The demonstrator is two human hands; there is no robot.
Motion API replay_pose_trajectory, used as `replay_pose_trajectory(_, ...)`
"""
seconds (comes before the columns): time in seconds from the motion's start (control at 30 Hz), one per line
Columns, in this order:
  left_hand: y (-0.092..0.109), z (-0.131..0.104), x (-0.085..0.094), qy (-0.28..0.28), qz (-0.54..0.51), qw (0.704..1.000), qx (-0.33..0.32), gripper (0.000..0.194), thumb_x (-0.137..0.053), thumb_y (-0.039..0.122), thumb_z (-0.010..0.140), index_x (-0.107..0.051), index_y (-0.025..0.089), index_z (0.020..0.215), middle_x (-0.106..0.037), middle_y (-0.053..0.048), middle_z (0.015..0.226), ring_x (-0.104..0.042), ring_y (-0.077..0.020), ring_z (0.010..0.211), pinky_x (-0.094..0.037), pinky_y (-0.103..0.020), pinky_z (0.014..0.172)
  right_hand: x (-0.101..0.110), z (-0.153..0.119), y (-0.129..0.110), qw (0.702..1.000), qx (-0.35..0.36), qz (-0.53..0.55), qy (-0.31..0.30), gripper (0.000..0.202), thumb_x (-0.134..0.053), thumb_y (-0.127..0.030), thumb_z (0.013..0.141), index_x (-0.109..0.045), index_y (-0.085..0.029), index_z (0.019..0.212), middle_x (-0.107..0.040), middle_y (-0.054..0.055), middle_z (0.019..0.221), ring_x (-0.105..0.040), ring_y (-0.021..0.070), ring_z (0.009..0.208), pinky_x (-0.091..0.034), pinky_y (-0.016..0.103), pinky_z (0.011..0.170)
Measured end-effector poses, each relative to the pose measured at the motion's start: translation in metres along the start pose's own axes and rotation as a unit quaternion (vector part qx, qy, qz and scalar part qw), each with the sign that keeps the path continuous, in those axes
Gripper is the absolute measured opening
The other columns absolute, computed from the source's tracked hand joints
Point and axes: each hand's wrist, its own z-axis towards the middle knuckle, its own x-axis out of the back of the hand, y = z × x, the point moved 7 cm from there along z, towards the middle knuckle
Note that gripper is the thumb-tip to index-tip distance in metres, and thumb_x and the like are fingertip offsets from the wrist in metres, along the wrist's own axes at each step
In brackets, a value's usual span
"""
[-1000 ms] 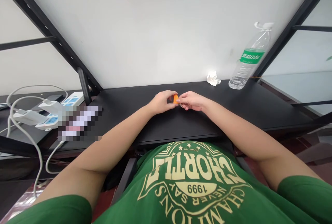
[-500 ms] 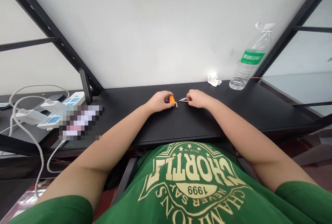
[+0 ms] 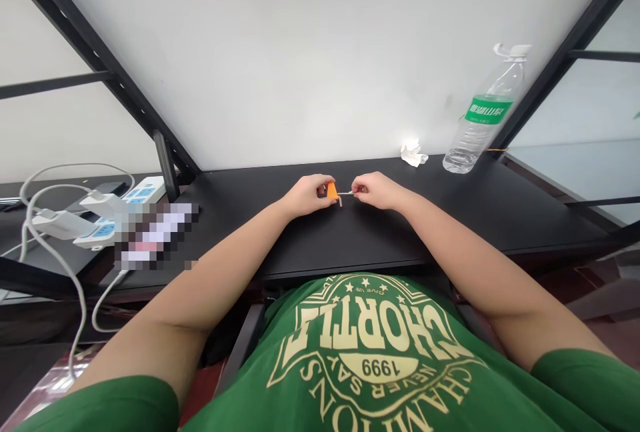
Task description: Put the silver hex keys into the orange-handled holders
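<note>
My left hand [image 3: 306,196] is closed on a small orange hex key holder [image 3: 332,191], gripped between thumb and fingers just above the black tabletop. A short bent hex key [image 3: 341,202] sticks out of the holder's lower right corner. To the right, my right hand [image 3: 379,191] pinches a thin metal hex key [image 3: 345,193]. Its shaft points left and its tip meets the holder's right side; I cannot tell how far it goes in. My right fingers hide the other end and whatever else they may hold.
A crumpled white tissue [image 3: 413,153] and a clear water bottle [image 3: 477,122] with a green label stand by the wall. At left are a power strip [image 3: 103,235] with white chargers, a pixelated device [image 3: 155,235] and looping white cables [image 3: 67,272]. Black frame bars [image 3: 100,52] rise on both sides.
My right hand has moved slightly left, bringing the hex key from a gap away up to the orange holder. The fanned key ends at my right fingers no longer show. My left hand has barely moved.
</note>
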Motion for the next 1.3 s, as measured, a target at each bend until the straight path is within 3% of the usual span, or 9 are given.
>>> replay_pose_trajectory(0.3, 0.012, -0.001, 0.0, 0.005, -0.041, 0.999, -0.026, 0.054, -0.078, 0.042, 0.076, -0.071, 0.019, 0.124, -0.074, -0.007, 0.107, -0.069, -0.0214, 0.091, -0.057, -0.036, 0.089, 0.003, -0.001, -0.004, 0.998, -0.003, 0.06, 0.015, 0.011, -0.063, -0.019, 0.088, -0.073, -0.02, 0.093, -0.071, 0.0, 0.084, -0.061, 0.0147, 0.075, -0.044, 0.027, 0.07)
replay_pose_trajectory(0.47, 0.026, -0.001, -0.003, -0.011, -0.026, 0.999, -0.039, 0.042, -0.075, 0.043, 0.078, -0.073, 0.022, 0.115, -0.074, -0.004, 0.1, -0.068, -0.0209, 0.088, -0.056, -0.034, 0.086, -0.013, 0.004, -0.013, 0.979, -0.011, 0.204, 0.02, 0.013, -0.064, -0.024, 0.089, -0.068, -0.021, 0.101, -0.069, -0.001, 0.084, -0.062, 0.0134, 0.065, -0.048, 0.027, 0.063)
replay_pose_trajectory(0.57, 0.03, -0.001, -0.002, 0.0, -0.035, 0.998, -0.048, 0.04, -0.075, 0.043, 0.079, -0.073, 0.021, 0.113, -0.074, -0.004, 0.101, -0.068, -0.0206, 0.088, -0.057, -0.033, 0.086, -0.012, 0.004, -0.011, 0.963, -0.012, 0.269, 0.027, 0.013, -0.064, -0.027, 0.09, -0.065, -0.022, 0.101, -0.071, 0.0, 0.092, -0.064, 0.0135, 0.067, -0.051, 0.027, 0.062)
replay_pose_trajectory(0.67, 0.024, 0.0, 0.0, 0.02, -0.037, 0.998, -0.038, 0.045, -0.077, 0.042, 0.077, -0.073, 0.021, 0.117, -0.074, -0.004, 0.102, -0.068, -0.02, 0.087, -0.057, -0.033, 0.085, -0.001, 0.001, 0.0, 0.97, -0.041, 0.238, 0.037, 0.015, -0.069, -0.036, 0.091, -0.065, -0.021, 0.096, -0.07, 0.001, 0.085, -0.063, 0.0141, 0.067, -0.05, 0.026, 0.059)
replay_pose_trajectory(0.73, 0.019, 0.0, 0.001, 0.03, -0.04, 0.998, -0.028, 0.051, -0.079, 0.042, 0.076, -0.072, 0.02, 0.121, -0.074, -0.004, 0.102, -0.068, -0.0199, 0.087, -0.057, -0.034, 0.086, 0.003, -0.002, 0.007, 0.977, -0.067, 0.204, 0.011, 0.02, -0.069, -0.04, 0.092, -0.066, -0.021, 0.088, -0.068, 0.0, 0.075, -0.059, 0.013, 0.06, -0.047, 0.026, 0.056)
replay_pose_trajectory(0.87, 0.022, -0.002, -0.001, 0.016, -0.024, 0.999, -0.023, 0.05, -0.079, 0.042, 0.076, -0.073, 0.021, 0.12, -0.075, -0.004, 0.103, -0.07, -0.0211, 0.09, -0.056, -0.034, 0.087, -0.004, -0.005, 0.006, 0.969, -0.096, 0.222, -0.042, 0.018, -0.069, -0.034, 0.093, -0.066, -0.02, 0.083, -0.067, 0.001, 0.073, -0.056, 0.0109, 0.054, -0.043, 0.025, 0.05)
replay_pose_trajectory(1.03, 0.035, -0.002, -0.007, -0.01, 0.046, 0.998, -0.037, 0.039, -0.076, 0.043, 0.079, -0.075, 0.024, 0.114, -0.076, -0.003, 0.1, -0.069, -0.0237, 0.093, -0.054, -0.036, 0.088, -0.02, -0.001, -0.005, 0.953, -0.124, 0.276, -0.029, 0.019, -0.071, -0.033, 0.096, -0.065, -0.02, 0.084, -0.06, -0.001, 0.062, -0.051, 0.0106, 0.048, -0.041, 0.024, 0.044)
replay_pose_trajectory(1.17, 0.029, -0.001, -0.004, 0.015, 0.026, 0.999, -0.033, 0.043, -0.077, 0.041, 0.078, -0.073, 0.022, 0.118, -0.076, -0.004, 0.102, -0.069, -0.0218, 0.088, -0.054, -0.034, 0.084, -0.018, 0.0, -0.001, 0.946, -0.144, 0.289, 0.008, 0.027, -0.073, -0.041, 0.096, -0.062, -0.02, 0.082, -0.062, 0.0, 0.064, -0.054, 0.011, 0.047, -0.043, 0.024, 0.041)
replay_pose_trajectory(1.3, 0.02, -0.001, 0.001, 0.041, 0.009, 0.999, -0.025, 0.05, -0.079, 0.043, 0.077, -0.072, 0.021, 0.12, -0.076, -0.005, 0.102, -0.069, -0.0201, 0.084, -0.055, -0.033, 0.082, -0.018, -0.004, 0.001, 0.94, -0.135, 0.311, -0.044, 0.036, -0.072, -0.045, 0.097, -0.057, -0.02, 0.076, -0.059, -0.001, 0.062, -0.05, 0.009, 0.044, -0.04, 0.023, 0.038)
